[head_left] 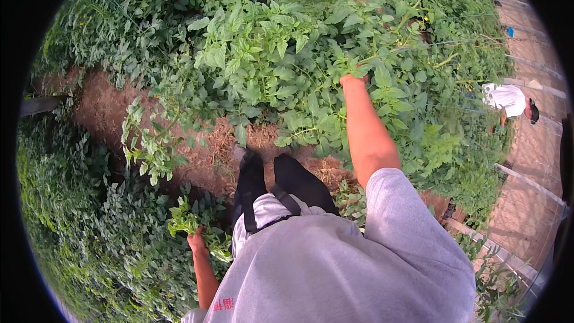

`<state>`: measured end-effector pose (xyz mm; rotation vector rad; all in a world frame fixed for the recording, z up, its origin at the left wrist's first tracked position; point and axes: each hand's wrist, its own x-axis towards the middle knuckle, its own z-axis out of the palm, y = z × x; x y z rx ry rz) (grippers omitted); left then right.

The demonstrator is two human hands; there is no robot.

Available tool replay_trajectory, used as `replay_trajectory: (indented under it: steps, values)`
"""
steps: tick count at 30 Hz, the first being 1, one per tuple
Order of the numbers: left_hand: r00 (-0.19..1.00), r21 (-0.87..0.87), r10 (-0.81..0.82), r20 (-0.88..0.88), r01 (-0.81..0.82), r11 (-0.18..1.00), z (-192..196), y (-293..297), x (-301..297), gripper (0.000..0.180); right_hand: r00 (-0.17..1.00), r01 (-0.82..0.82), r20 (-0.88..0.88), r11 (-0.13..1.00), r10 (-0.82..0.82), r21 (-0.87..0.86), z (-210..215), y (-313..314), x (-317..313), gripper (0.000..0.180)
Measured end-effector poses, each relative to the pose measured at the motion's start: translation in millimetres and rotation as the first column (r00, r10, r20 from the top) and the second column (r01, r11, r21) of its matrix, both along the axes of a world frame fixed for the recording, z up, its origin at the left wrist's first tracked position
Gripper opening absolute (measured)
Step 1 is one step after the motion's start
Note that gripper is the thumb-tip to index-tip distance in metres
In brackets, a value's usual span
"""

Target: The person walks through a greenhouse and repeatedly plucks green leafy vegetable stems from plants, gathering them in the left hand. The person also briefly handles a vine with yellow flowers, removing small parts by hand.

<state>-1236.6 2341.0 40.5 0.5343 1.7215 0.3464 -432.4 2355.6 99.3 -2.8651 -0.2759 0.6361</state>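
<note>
My right arm stretches forward into the row of tomato plants point(257, 54). The fingers of my right hand point(354, 78) are closed at a green tomato shoot point(372, 60), with leaves hiding part of the grip. Low on the left, beside my leg, my left hand point(196, 240) is wrapped round a bunch of light green tomato shoots point(183, 219). Its leaves stick out ahead of the fist. Darker foliage lies just below and behind that hand.
Reddish soil point(113, 104) runs between two plant rows, with my feet on it. A leafy stem point(156, 143) leans over the path. Thin strings point(119, 6) rise among the plants. At the right, another person point(505, 100) in white is near pale rails point(532, 185).
</note>
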Motion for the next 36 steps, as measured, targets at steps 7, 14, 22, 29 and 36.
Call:
replay_trajectory:
  steps: [7,14,22,29,36]
  values:
    - [0.996,-0.064,0.043,-0.083,-0.048,0.997,28.1,-27.1,-22.9,0.018,0.547,0.716,-0.804,-0.369,-0.233,0.593,-21.1,-65.3,84.6,0.041]
    - [0.989,-0.122,0.023,-0.145,-0.041,0.992,51.4,-33.9,15.1,0.017,0.509,0.745,-0.838,-0.385,-0.199,0.544,-39.5,-69.2,120.7,0.036]
    - [0.997,0.008,-0.066,-0.047,0.067,0.998,60.7,-15.8,69.6,0.017,0.432,0.809,-0.89,-0.373,-0.145,0.454,-33.5,-76.3,150.1,0.03]
    - [0.978,0.04,-0.202,-0.046,0.204,0.978,65.2,-22.0,98.1,0.021,0.411,0.848,-0.911,-0.384,0.042,0.365,-72.1,-86.6,165.1,0.036]
    - [0.961,0.058,-0.26,-0.1,0.266,0.962,79.9,-35.8,113.0,0.023,0.413,0.883,-0.91,-0.229,-0.037,0.41,-73.0,-89.0,146.9,0.058]
